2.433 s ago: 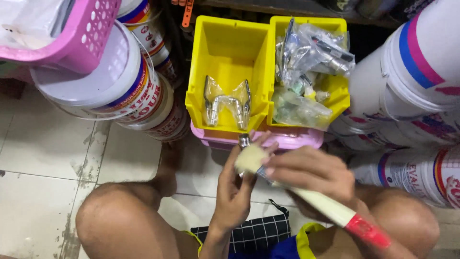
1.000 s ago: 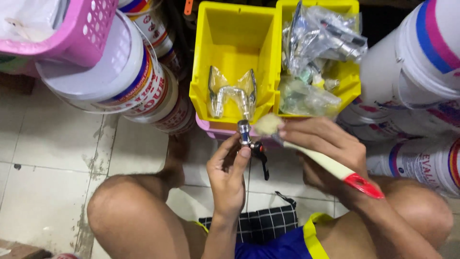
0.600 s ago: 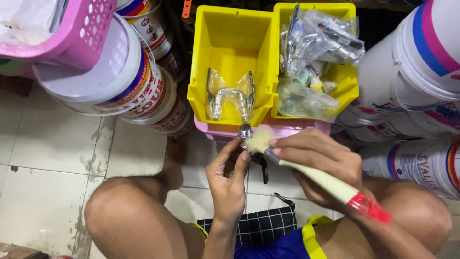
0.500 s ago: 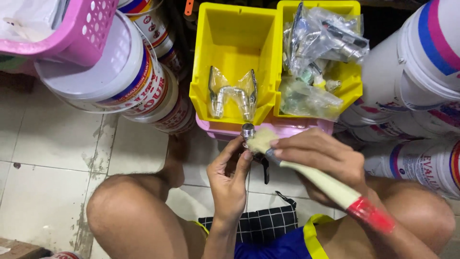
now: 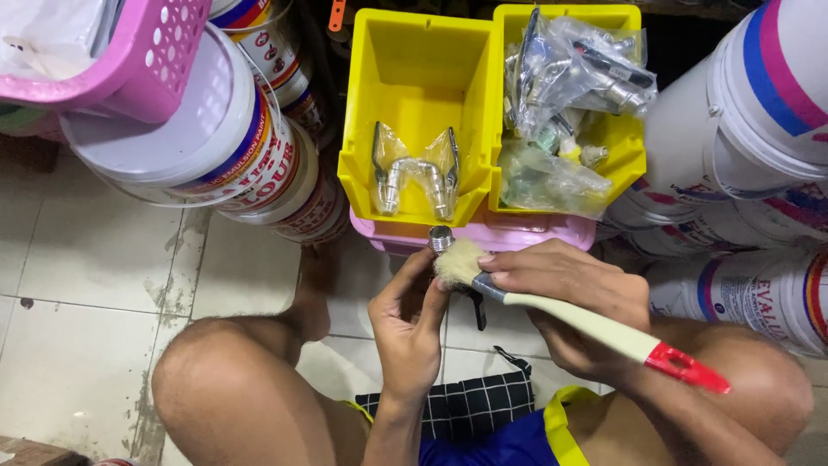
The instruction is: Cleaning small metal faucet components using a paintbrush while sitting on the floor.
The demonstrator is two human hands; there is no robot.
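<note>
While I crouch on the tiled floor among big white paint buckets, two yellow bins sit on a pink crate straight ahead of my knees: the left one holds a bagged chrome tap, the right one a heap of bagged fittings. My right hand is closed around a paintbrush, its pale handle running down and to my right to a red tip, its long axis slanting up-left so the bristles point toward my other hand. My left hand is closed on a small metal fitting, pinched upright between thumb and fingers, with its threaded end poking up just above the bristles. Brush and fitting are touching, the fitting lying up and left of my right hand.
</note>
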